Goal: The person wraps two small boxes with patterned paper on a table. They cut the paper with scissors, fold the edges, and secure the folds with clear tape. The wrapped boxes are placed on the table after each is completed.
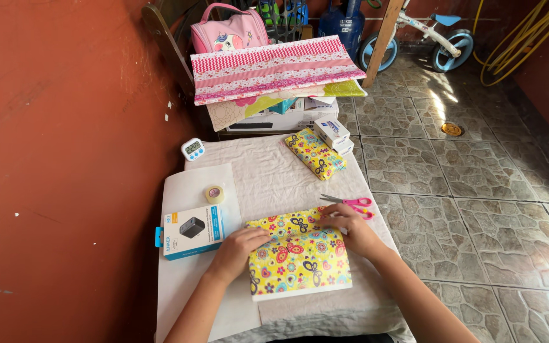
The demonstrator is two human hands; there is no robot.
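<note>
A flat package half wrapped in yellow butterfly-print paper (300,257) lies on the white cloth in front of me. My left hand (239,249) presses on its left edge, fingers curled over the paper. My right hand (351,228) rests on its upper right corner, pinching or holding down the paper there. Pink-handled scissors (354,204) lie just beyond my right hand. A white and blue product box (192,231) sits left of my left hand, and a roll of clear tape (215,194) lies above that box.
A second parcel in yellow paper (314,153) and small white boxes (333,133) lie at the table's far end, near a small digital timer (192,149). Beyond it are stacked wrapping sheets (274,70) and a pink bag (230,32). Red wall left, tiled floor right.
</note>
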